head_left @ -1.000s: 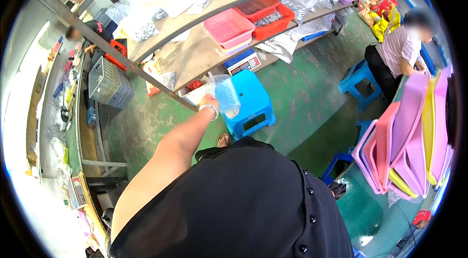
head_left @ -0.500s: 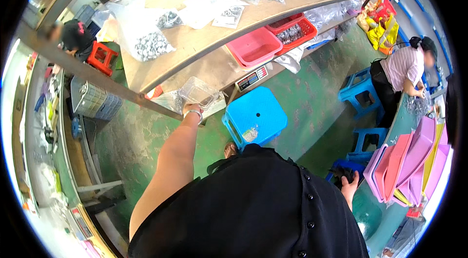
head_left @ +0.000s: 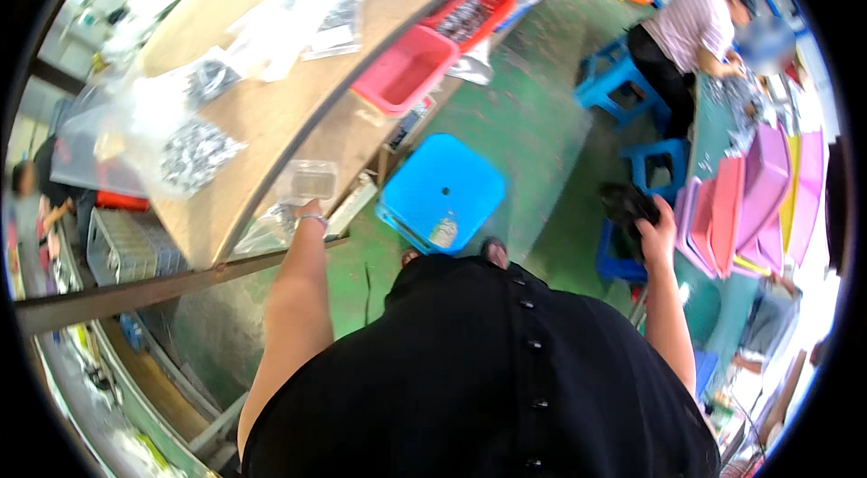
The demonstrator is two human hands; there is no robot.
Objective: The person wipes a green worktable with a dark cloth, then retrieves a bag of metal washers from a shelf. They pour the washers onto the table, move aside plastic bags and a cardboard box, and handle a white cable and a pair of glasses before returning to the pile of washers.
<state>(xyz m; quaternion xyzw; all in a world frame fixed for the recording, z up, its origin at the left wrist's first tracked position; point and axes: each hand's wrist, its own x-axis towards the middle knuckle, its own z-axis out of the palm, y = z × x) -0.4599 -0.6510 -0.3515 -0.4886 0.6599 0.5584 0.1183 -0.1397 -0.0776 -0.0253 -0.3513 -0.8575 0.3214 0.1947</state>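
Clear plastic box (head_left: 312, 180) is in the left hand (head_left: 310, 208), whose fingers are closed on its near edge, at the end of the lower shelf (head_left: 361, 145). Just beside it lies a transparent bag (head_left: 264, 232); on its other side is a narrow white box (head_left: 352, 207). The right hand (head_left: 660, 223), well apart, is partly curled around a dark bundle (head_left: 626, 207), too blurred to identify, above a blue stool.

Over the lower shelf runs a wooden upper shelf (head_left: 307, 103), bearing bags of small metallic pieces (head_left: 197, 155). Farther along the lower level stand a pink basin (head_left: 406, 71) and a red basket (head_left: 497, 1). Between the arms, on the green floor (head_left: 533, 130), stands a bright blue stool (head_left: 444, 180). To the right, pink, purple and yellow trays (head_left: 761, 193) stand on edge on a green surface (head_left: 710, 148), where a co-worker (head_left: 682, 26) in a striped top sits.
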